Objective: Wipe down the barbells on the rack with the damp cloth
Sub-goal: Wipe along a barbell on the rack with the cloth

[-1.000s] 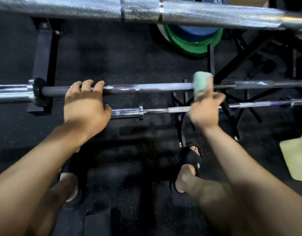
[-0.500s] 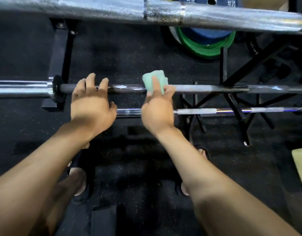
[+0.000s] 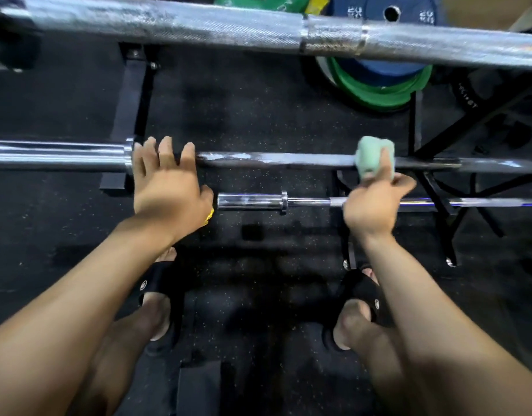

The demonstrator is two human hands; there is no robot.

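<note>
We saw black speckled rubber flooring (image 3: 243, 115) under us, with green and blue weight plates (image 3: 378, 85) stacked beyond.

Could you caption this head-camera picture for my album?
Left hand steadies the middle barbell while the right hand wipes it with a green cloth.
</note>
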